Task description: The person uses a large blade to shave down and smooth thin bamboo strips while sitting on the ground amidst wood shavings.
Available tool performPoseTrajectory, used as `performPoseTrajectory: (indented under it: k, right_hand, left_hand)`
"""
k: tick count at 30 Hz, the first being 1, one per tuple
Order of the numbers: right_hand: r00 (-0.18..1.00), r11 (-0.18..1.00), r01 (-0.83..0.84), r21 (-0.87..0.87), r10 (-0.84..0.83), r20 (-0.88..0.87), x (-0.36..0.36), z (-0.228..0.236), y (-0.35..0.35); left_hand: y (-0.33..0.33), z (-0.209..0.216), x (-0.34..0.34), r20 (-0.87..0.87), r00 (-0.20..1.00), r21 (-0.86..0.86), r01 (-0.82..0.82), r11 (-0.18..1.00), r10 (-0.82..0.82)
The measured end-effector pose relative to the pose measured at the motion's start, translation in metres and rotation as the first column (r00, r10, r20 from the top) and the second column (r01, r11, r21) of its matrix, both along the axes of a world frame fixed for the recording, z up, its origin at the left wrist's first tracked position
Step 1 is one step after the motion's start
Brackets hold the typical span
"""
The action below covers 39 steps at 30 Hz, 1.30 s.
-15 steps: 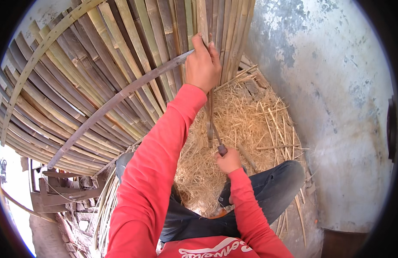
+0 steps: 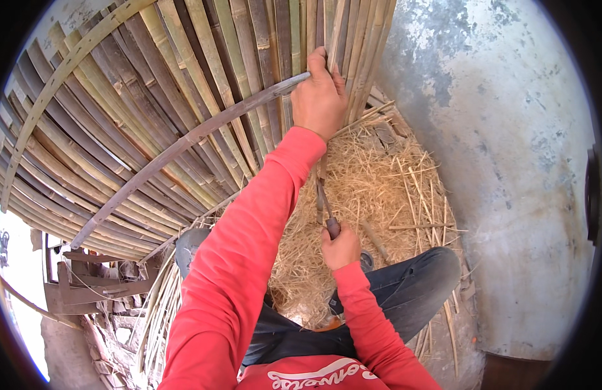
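My left hand (image 2: 318,101) is closed round a long, pale bamboo strip (image 2: 337,36) near the right end of a bamboo slat panel. The strip rises past the fingers and its lower part runs down behind my wrist. Below, my right hand (image 2: 341,248) grips the brown handle of a knife (image 2: 333,227). Its narrow dark blade (image 2: 323,196) points up along the strip's lower part; exactly where they touch is hard to make out.
The wide panel of bamboo slats (image 2: 151,123) with curved crosspieces fills the left and top. A heap of shavings (image 2: 372,175) covers the floor between my legs. Loose thin sticks (image 2: 421,201) lie right, beside a weathered wall (image 2: 509,162). More strips (image 2: 154,318) lie at lower left.
My left hand and the strip have shifted slightly right, and the strip's top leans further right. My right hand has drawn the knife slightly toward me and to the left.
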State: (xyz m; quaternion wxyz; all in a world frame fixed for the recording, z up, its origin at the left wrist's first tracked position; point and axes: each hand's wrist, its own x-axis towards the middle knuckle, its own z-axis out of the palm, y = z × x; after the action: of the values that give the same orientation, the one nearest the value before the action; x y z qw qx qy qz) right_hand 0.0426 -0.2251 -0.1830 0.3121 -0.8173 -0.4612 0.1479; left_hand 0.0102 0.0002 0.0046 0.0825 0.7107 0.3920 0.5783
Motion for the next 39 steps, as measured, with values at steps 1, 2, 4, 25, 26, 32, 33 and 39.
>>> performPoseTrajectory:
  k: [1, 2, 4, 25, 26, 32, 33, 39]
  right_hand:
    - [0.999, 1.0, 0.019, -0.015, -0.02, -0.029, -0.003, 0.002, 0.001]
    - [0.998, 0.999, 0.037, -0.031, -0.039, -0.059, -0.006, 0.004, 0.002]
    - [0.959, 0.996, 0.053, -0.069, -0.069, -0.275, 0.003, 0.016, 0.004]
    - [0.988, 0.992, 0.019, -0.125, -0.038, -0.147, 0.0, -0.047, 0.007]
    - [0.995, 0.982, -0.004, -0.187, -0.015, -0.098, 0.002, -0.058, 0.004]
    - [0.988, 0.988, -0.062, -0.143, 0.04, -0.146, 0.015, -0.105, 0.002]
    - [0.982, 0.991, -0.098, -0.09, 0.081, -0.17, 0.017, -0.102, 0.004]
    - [0.442, 0.914, -0.218, -0.343, -0.221, -0.87, 0.045, -0.078, 0.016]
  left_hand:
    - [0.0, -0.001, 0.0, 0.014, 1.0, 0.033, -0.016, 0.999, 0.015]
    - [0.001, -0.002, 0.001, 0.029, 0.999, 0.066, -0.033, 0.997, 0.031]
    - [-0.004, 0.003, 0.01, -0.005, 1.0, 0.006, -0.018, 1.0, 0.018]
    - [0.009, 0.004, 0.01, -0.079, 0.996, -0.036, 0.035, 0.999, -0.038]
    - [0.01, 0.004, 0.009, -0.099, 0.995, -0.054, 0.024, 0.998, -0.029]
    - [0.003, 0.01, 0.006, -0.142, 0.989, -0.072, 0.03, 0.997, -0.041]
    - [0.006, 0.009, 0.004, -0.138, 0.99, -0.072, 0.024, 0.997, -0.034]
    - [0.013, 0.003, -0.004, -0.128, 0.992, -0.081, 0.003, 0.997, -0.013]
